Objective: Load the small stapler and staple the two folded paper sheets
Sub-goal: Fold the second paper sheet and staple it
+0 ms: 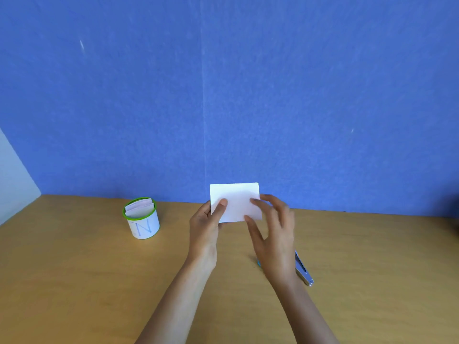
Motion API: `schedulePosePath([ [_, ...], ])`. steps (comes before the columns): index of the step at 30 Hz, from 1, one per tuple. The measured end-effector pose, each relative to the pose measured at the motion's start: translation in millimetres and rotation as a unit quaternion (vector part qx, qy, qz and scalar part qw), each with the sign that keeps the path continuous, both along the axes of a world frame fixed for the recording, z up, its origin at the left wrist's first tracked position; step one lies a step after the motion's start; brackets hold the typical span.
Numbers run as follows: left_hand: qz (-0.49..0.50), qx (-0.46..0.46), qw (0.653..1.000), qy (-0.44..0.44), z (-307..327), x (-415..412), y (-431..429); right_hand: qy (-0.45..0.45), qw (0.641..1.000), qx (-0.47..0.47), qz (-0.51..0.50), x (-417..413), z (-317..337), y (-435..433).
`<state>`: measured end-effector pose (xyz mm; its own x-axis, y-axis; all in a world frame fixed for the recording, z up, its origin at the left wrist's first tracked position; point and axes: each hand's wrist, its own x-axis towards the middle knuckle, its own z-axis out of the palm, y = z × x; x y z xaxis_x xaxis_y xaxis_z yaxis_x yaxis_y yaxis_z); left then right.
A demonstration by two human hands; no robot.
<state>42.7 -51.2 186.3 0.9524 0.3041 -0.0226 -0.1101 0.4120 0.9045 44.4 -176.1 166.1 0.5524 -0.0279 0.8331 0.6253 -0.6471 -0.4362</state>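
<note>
- Blue felt-like wall [223, 95] fills the upper part of the head view, and below it runs a light brown wooden table [74, 281]; a pale surface shows at the far left edge.
- A white folded paper rectangle [234, 199] is held up above the table near the centre, its flat face towards the camera, against the foot of the wall. I cannot tell whether it is one sheet or two.
- The left hand [205, 227] pinches the paper's lower left corner, with the thumb [221, 206] lying on the front face and the other fingers hidden behind it.
- The right hand [273, 239] is spread with fairly straight fingers and is slightly blurred. Its forefinger tip [253, 201] and thumb tip touch the right part of the paper, while the remaining fingers reach past the right edge.
- A small silver metal stapler [303, 270] lies on the table just behind the right wrist. It is mostly hidden, with a sliver of teal showing on the wrist's other side.
- A short white cylindrical cup with a green rim [144, 224] stands on the table well to the left of the hands and bears a blue letter N.
- Several folded white paper slips [139, 207] stand inside the cup.
</note>
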Motion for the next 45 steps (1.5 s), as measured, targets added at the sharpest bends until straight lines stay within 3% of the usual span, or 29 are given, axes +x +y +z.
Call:
schedulePosePath([
  [2, -0.003, 0.018, 1.0, -0.024, 9, -4, 0, -0.013, 0.997, -0.073, 0.023, 2, 1, 2],
  [6, -0.012, 0.032, 0.997, -0.063, 28, -8, 1, -0.018, 0.995, -0.081, 0.059, 7, 8, 2],
  [9, -0.006, 0.035, 0.997, -0.061, 40, -10, 5, 0.028, 0.995, 0.069, 0.069, 1, 20, 4],
  [10, -0.003, 0.055, 0.997, -0.062, 42, -10, 6, 0.076, 0.981, 0.159, 0.082, -2, 26, 6],
  [12, 0.026, 0.115, 0.99, -0.074, 45, -12, 8, 0.186, 0.915, 0.326, 0.146, -7, 37, 9],
  [14, 0.048, 0.144, 0.985, -0.083, 45, -14, 11, 0.263, 0.844, 0.411, 0.222, -10, 44, 8],
  [17, 0.037, 0.142, 0.986, -0.078, 46, -15, 13, 0.306, 0.795, 0.443, 0.281, -17, 54, 6],
  [22, 0.009, 0.079, 0.994, -0.079, 48, -16, 13, 0.326, 0.767, 0.46, 0.307, -22, 61, 8],
  [25, 0.016, 0.096, 0.992, -0.076, 48, -16, 14, 0.305, 0.79, 0.438, 0.301, -23, 61, 8],
  [28, 0.072, 0.151, 0.984, -0.066, 47, -14, 14, 0.21, 0.909, 0.312, 0.179, -21, 57, 10],
  [30, 0.064, 0.106, 0.991, -0.059, 49, -14, 13, 0.085, 0.98, 0.174, 0.056, -17, 52, 12],
  [31, 0.038, 0.06, 0.996, -0.052, 50, -14, 13, 0.027, 0.993, 0.114, 0.009, -14, 48, 12],
  [33, -0.015, -0.015, 0.999, -0.047, 52, -15, 14, -0.045, 0.997, 0.038, -0.045, -8, 41, 13],
  [37, -0.062, 0.013, 0.997, -0.054, 50, -17, 20, -0.088, 0.995, -0.018, -0.048, -1, 28, 16],
  [42, 0.026, 0.128, 0.99, -0.051, 39, -7, 30, 0.012, 0.999, 0.001, -0.048, 6, 9, 17],
  [45, 0.123, 0.265, 0.955, -0.053, 34, 6, 52, 0.082, 0.996, -0.019, -0.043, 9, -22, 10],
])
